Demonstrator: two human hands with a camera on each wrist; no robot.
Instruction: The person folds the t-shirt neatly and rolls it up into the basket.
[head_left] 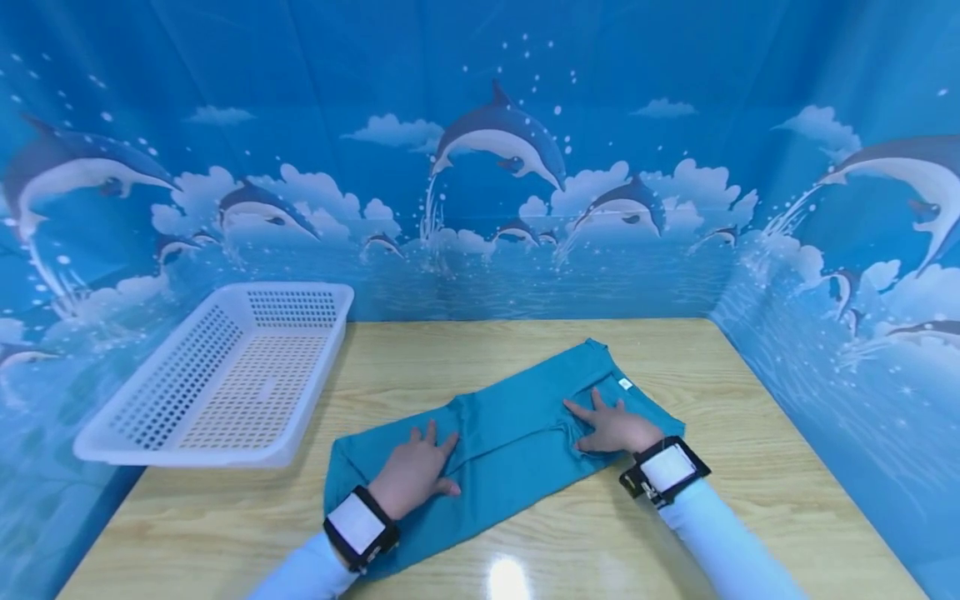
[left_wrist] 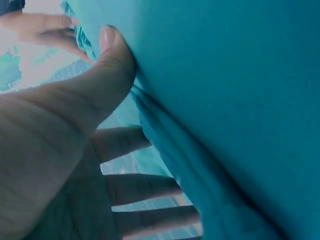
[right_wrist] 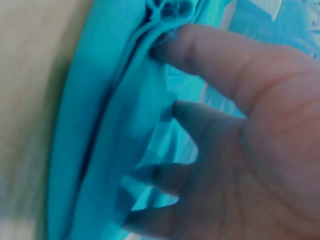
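Note:
A teal cloth garment (head_left: 510, 450), folded into a long strip, lies slantwise on the table with a small white label (head_left: 625, 384) near its far right end. My left hand (head_left: 412, 472) rests on its left part with the fingers spread. On the right part, my right hand (head_left: 617, 429) presses down with spread fingers, and the fabric bunches around the fingertips. In the left wrist view the thumb (left_wrist: 112, 55) lies along a fold (left_wrist: 185, 155). The right wrist view has the fingertips against creased teal fabric (right_wrist: 110, 120).
A white perforated plastic basket (head_left: 307, 417) stands at the table's left side. The wooden table (head_left: 750, 467) meets a blue dolphin-print curtain (head_left: 480, 275) at the back, with more of it along both sides.

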